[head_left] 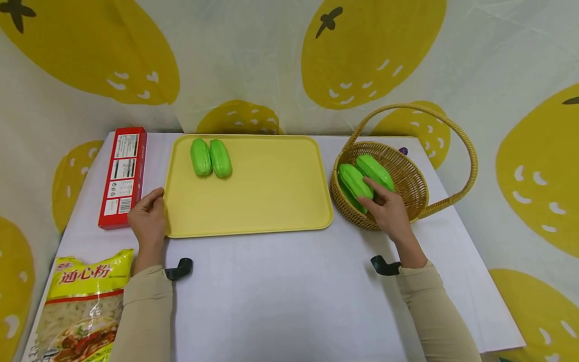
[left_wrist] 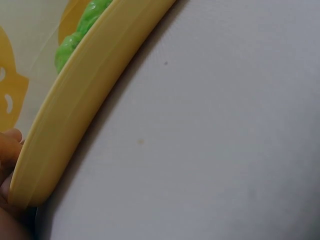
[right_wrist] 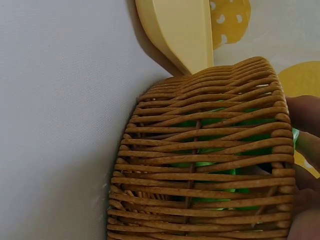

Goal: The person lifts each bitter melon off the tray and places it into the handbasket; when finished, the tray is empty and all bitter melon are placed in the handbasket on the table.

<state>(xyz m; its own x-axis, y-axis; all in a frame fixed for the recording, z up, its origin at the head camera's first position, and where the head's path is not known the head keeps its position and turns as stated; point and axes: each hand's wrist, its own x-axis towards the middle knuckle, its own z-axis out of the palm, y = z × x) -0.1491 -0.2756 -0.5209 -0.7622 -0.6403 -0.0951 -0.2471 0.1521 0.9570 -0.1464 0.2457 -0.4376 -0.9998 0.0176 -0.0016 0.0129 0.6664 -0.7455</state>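
My left hand (head_left: 149,216) grips the left rim of a yellow tray (head_left: 271,201) with curled fingers; in the left wrist view, a bit of that hand shows beside the tray wall (left_wrist: 75,125). Two green ridged gourds (head_left: 210,158) lie side by side at the tray's back left. To the right stands a wicker basket (head_left: 409,173) with a tall handle. Inside it my right hand (head_left: 389,211) pinches a green ridged gourd (head_left: 355,180) between thumb and fingers. Another gourd (head_left: 376,172) lies just behind, and more green shows underneath. Woven wall (right_wrist: 200,150) hides most of this in the right wrist view.
Left of the tray lies a red box (head_left: 122,176). A bag of pasta (head_left: 81,306) lies at the front left, beside my left forearm. A small purple thing (head_left: 403,150) sits behind the basket. Patterned cloth (head_left: 244,55) hangs behind the white table (head_left: 280,296).
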